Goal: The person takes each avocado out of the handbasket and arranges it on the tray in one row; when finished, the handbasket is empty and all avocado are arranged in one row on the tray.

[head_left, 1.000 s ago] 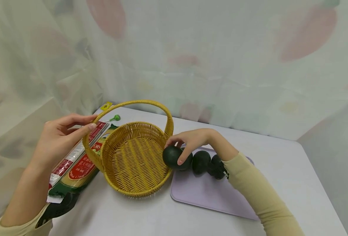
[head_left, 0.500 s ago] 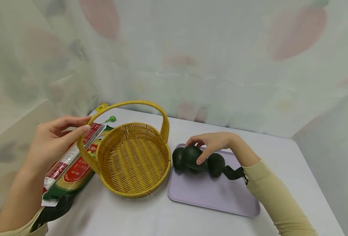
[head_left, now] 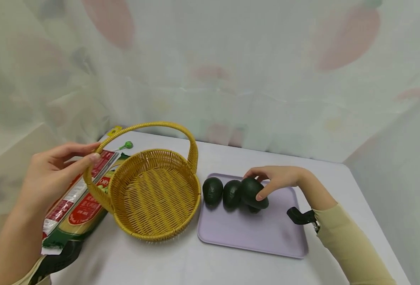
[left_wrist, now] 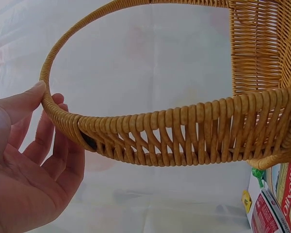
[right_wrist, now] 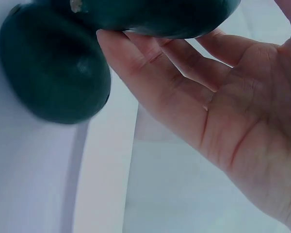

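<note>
My left hand [head_left: 57, 171] pinches the handle of a yellow wicker basket [head_left: 110, 201] between thumb and fingers. In the left wrist view the thumb lies against the wrapped handle [left_wrist: 53, 109]. My right hand [head_left: 279, 182] grips a dark green avocado [head_left: 250, 190] from above, over the lilac tray [head_left: 249, 239]. Part of another avocado [head_left: 254, 209] shows underneath it. Two more avocados, one at the tray's left edge [head_left: 212, 191] and one beside it [head_left: 232, 194], lie left of the held one. The right wrist view shows the held avocado [right_wrist: 160, 17] at the fingertips.
Packets of spaghetti [head_left: 85, 209] lie left of the basket, partly behind its handle. Behind them are a small green object [head_left: 127, 145] and a yellow piece [head_left: 114, 131]. A patterned curtain [head_left: 210, 79] hangs along the table's back edge.
My right hand has moved right with the avocado, from beside the basket rim to over the tray's avocados. The head view has shifted slightly; my left hand keeps its hold on the handle.
</note>
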